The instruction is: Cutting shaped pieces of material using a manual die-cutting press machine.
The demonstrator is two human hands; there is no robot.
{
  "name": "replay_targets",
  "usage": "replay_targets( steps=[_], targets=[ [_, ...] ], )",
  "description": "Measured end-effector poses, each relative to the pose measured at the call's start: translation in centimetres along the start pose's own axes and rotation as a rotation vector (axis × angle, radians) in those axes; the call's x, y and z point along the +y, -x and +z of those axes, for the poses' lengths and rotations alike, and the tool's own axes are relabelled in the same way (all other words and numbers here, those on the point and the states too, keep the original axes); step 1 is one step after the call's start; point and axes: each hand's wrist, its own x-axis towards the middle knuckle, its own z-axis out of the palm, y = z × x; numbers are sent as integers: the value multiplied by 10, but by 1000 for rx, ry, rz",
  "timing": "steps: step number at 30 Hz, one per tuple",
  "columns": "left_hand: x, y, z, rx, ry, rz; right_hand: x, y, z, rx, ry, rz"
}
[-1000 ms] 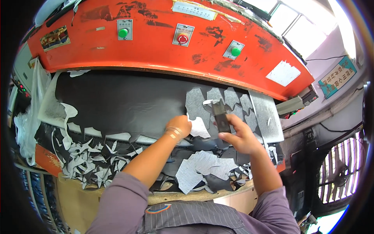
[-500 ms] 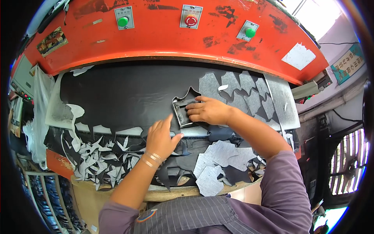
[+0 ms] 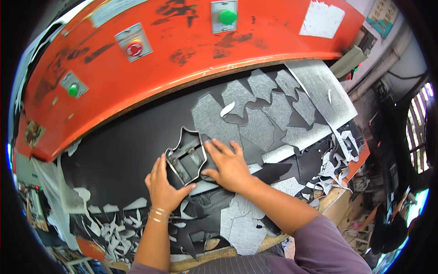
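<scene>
A metal cutting die, a shaped steel outline with crossbars inside, rests on a black sheet of leather-like material. My left hand lies along its left side, fingers straight and close together, thumb reaching toward the near corner. On the opposite side, my right hand has its fingers spread along the die's edge, its thumb by the lower right. The die is held between both hands. Just beyond it, grey cut shapes sit in rows within the black sheet, with a small white scrap on them.
An orange machine beam spans the far side, carrying green buttons and a red button. Pale offcuts heap at the near left. Grey cut pieces are stacked on the near ledge. A pale board shows at right.
My view has turned rightward. My right hand has shifted from on top of the die to its right side, and my left hand has come up against its left side.
</scene>
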Motion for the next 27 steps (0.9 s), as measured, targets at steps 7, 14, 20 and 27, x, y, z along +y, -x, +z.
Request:
replay_targets(
  steps=[7, 14, 20, 27],
  targets=[
    [6, -13, 7, -43, 5, -70, 23, -7, -4, 42, -61, -73],
    [9, -19, 11, 3, 130, -164, 27, -13, -14, -24, -117, -116],
    [6, -26, 1, -92, -86, -19, 20, -14, -7, 9, -67, -77],
    [0, -16, -1, -66, -47, -28, 10, -10, -6, -1, -21, -92]
  ],
)
